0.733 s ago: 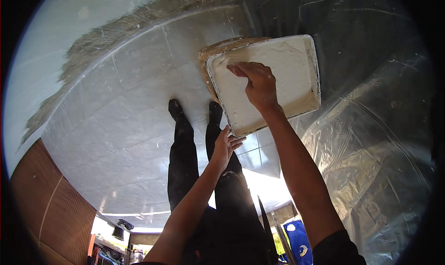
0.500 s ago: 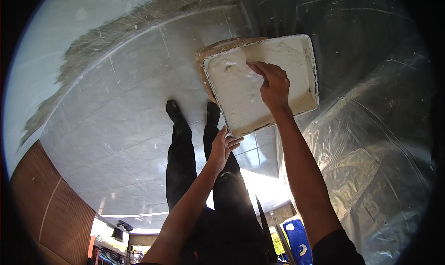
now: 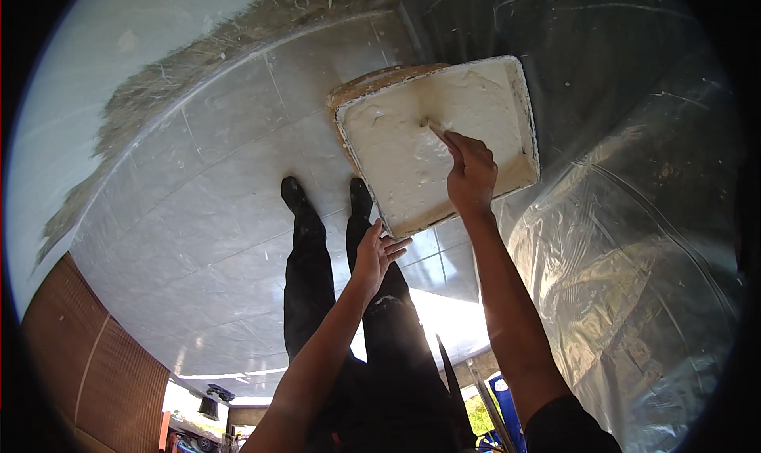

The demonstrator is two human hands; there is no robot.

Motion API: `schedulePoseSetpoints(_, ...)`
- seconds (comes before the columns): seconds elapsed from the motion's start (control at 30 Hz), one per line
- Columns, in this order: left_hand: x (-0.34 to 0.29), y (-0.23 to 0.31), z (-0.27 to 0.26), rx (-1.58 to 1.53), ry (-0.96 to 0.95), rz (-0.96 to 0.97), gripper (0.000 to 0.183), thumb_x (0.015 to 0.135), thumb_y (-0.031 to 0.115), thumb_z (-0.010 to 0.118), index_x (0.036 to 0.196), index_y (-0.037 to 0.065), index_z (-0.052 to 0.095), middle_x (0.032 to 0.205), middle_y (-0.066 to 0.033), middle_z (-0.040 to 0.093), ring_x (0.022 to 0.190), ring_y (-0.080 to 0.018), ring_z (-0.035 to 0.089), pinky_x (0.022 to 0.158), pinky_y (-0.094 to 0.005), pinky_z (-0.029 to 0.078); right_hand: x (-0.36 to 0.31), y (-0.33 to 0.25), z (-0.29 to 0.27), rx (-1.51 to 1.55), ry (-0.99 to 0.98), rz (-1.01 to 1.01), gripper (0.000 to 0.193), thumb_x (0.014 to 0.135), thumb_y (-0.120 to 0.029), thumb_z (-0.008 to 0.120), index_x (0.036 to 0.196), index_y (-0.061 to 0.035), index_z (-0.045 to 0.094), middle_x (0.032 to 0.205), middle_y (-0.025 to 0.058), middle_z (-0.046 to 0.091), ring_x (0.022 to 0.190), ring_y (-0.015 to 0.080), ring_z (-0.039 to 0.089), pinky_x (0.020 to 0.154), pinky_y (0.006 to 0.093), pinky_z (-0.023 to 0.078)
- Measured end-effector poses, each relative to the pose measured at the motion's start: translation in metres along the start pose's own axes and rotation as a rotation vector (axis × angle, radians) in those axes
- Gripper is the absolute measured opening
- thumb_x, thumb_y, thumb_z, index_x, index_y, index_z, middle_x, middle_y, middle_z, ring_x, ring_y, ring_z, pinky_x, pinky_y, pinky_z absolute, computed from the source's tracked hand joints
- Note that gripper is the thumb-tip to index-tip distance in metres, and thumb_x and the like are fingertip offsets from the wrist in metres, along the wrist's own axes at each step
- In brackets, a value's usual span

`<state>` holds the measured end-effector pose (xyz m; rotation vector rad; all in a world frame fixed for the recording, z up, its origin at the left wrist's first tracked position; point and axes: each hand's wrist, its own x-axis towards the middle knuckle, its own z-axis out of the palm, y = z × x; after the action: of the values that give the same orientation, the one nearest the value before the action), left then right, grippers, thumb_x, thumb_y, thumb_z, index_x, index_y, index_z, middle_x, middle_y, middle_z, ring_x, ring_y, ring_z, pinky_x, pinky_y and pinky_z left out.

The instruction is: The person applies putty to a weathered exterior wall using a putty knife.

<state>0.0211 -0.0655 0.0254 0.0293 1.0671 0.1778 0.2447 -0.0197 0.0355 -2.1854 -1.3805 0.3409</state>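
A rectangular tray (image 3: 529, 128) with a paint-spattered rim is filled with wet, off-white plaster-like paste (image 3: 396, 156). My right hand (image 3: 473, 172) reaches over the paste from the near side, its fingers closed together and pointing down into the middle. What they grip is mostly hidden, and I cannot make out its kind; a small dent and shadow show in the paste at the fingertips. At the tray's near left corner, my left hand (image 3: 376, 256) has its fingers spread and its thumb up by the rim. Whether it bears any of the tray's weight is unclear.
Under the tray's far left edge juts a brown, spattered support (image 3: 357, 92). Clear plastic sheeting (image 3: 610, 271) hangs or lies to the right. Grey floor tiles (image 3: 230, 175) meet a partly coated wall (image 3: 87, 80) on the left. My dark-clad legs (image 3: 309, 271) stand beside the tray.
My right fingertips have come slightly nearer, and the whitish lump beside them no longer shows. The tray appears shifted a little left in view. My left hand stays at its corner.
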Motion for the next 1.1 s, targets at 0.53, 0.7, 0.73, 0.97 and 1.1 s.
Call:
schedulePoseSetpoints(0.53, -0.002, -0.001, 0.002, -0.003, 0.012, 0.009, 0.07, 0.103, 0.056, 0.037, 0.146, 0.0, 0.039, 0.141, -0.0258, 0.054, 0.135, -0.0406, 0.049, 0.115, -0.0514, 0.032, -0.025, -0.006, 0.012, 0.003, 0.037, 0.148, 0.041, 0.083, 0.006, 0.063, 0.119, -0.0126, 0.071, 0.105, 0.0105, 0.073, 0.1, 0.0308, 0.067, 0.089, 0.0459, 0.052)
schedulePoseSetpoints(0.7, -0.001, 0.002, 0.003, -0.01, -0.002, 0.003, 0.07, 0.104, 0.055, 0.037, 0.146, 0.0, 0.039, 0.142, -0.0259, 0.053, 0.136, -0.0412, 0.049, 0.116, -0.0518, 0.032, -0.026, -0.019, 0.019, -0.129, -0.084, 0.248, 0.036, 0.084, 0.005, 0.06, 0.116, -0.008, 0.07, 0.105, 0.0092, 0.074, 0.102, 0.0286, 0.066, 0.091, 0.0435, 0.049)
schedulePoseSetpoints(0.73, -0.003, 0.004, 0.003, -0.004, 0.009, 0.002, 0.07, 0.104, 0.055, 0.037, 0.146, 0.0, 0.039, 0.142, -0.026, 0.053, 0.136, -0.0414, 0.049, 0.116, -0.0519, 0.032, -0.024, -0.015, 0.018, -0.129, -0.085, 0.248, 0.036, 0.084, 0.005, 0.06, 0.116, -0.008, 0.07, 0.105, 0.0092, 0.074, 0.102, 0.0286, 0.066, 0.091, 0.0435, 0.049)
schedulePoseSetpoints(0.97, -0.001, 0.002, -0.002, 0.0, 0.008, 0.01, 0.071, 0.104, 0.055, 0.037, 0.147, -0.001, 0.037, 0.143, -0.0275, 0.051, 0.136, -0.042, 0.048, 0.116, -0.0521, 0.032, -0.012, -0.013, 0.026, -0.168, -0.145, 0.239, 0.038, 0.087, 0.004, 0.059, 0.121, -0.011, 0.068, 0.105, 0.011, 0.073, 0.1, 0.0294, 0.066, 0.09, 0.0448, 0.048)
schedulePoseSetpoints(1.1, -0.002, 0.004, 0.004, 0.016, 0.007, 0.003, 0.071, 0.104, 0.055, 0.037, 0.147, -0.001, 0.037, 0.143, -0.0276, 0.051, 0.136, -0.0422, 0.048, 0.116, -0.052, 0.032, 0.032, 0.001, 0.016, -0.011, 0.007, 0.145, 0.038, 0.085, 0.004, 0.061, 0.118, -0.0132, 0.07, 0.102, 0.0099, 0.074, 0.099, 0.027, 0.066, 0.09, 0.0465, 0.049)
